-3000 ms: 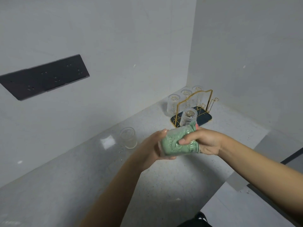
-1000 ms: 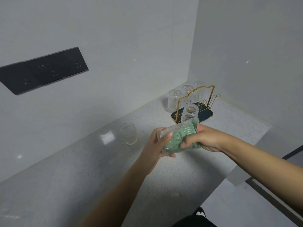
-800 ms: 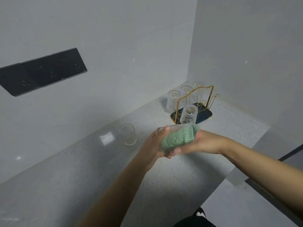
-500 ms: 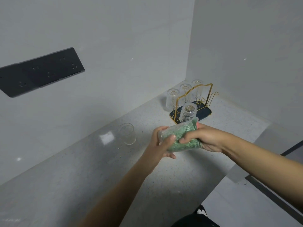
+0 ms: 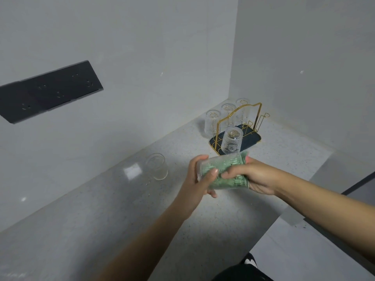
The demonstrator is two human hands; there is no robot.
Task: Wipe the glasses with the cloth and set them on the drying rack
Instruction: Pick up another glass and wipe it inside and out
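I hold a clear ribbed glass (image 5: 221,165) on its side above the counter, with a green cloth (image 5: 229,179) stuffed in and wrapped round it. My left hand (image 5: 197,179) grips the glass at its left end. My right hand (image 5: 255,177) grips the cloth and the glass's right part. Behind them stands the gold wire drying rack (image 5: 241,126) on a dark tray, with one glass (image 5: 231,140) upside down at its front and three more (image 5: 213,123) along its far side. Another glass (image 5: 157,166) stands alone on the counter to the left.
The speckled grey counter (image 5: 121,220) runs along a white wall into a corner behind the rack. A dark socket panel (image 5: 48,92) is set in the left wall. The counter's front edge drops off at the lower right.
My right hand has kept turning the cloth round the glass, going under it and back over. The glass has stayed in my left hand at about the same spot.
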